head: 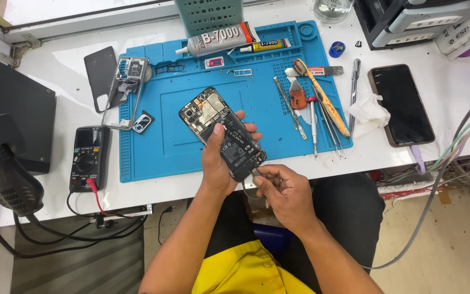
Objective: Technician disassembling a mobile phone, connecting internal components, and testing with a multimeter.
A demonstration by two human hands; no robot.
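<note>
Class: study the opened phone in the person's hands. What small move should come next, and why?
Probably press the cable plug straight into the bottom port: the left hand steadies the opened phone, its back off, and the right hand pinches the plug right at that edge.

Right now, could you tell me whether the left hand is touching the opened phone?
Touching. The head view shows the left hand wrapped around the opened phone, thumb across its battery and fingertips curling over the far edge.

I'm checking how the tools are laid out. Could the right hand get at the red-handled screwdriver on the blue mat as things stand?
Probably yes. The red-handled screwdriver lies uncovered on the blue mat, with nothing between it and the right hand, though that hand is pinching a cable at the opened phone.
</note>
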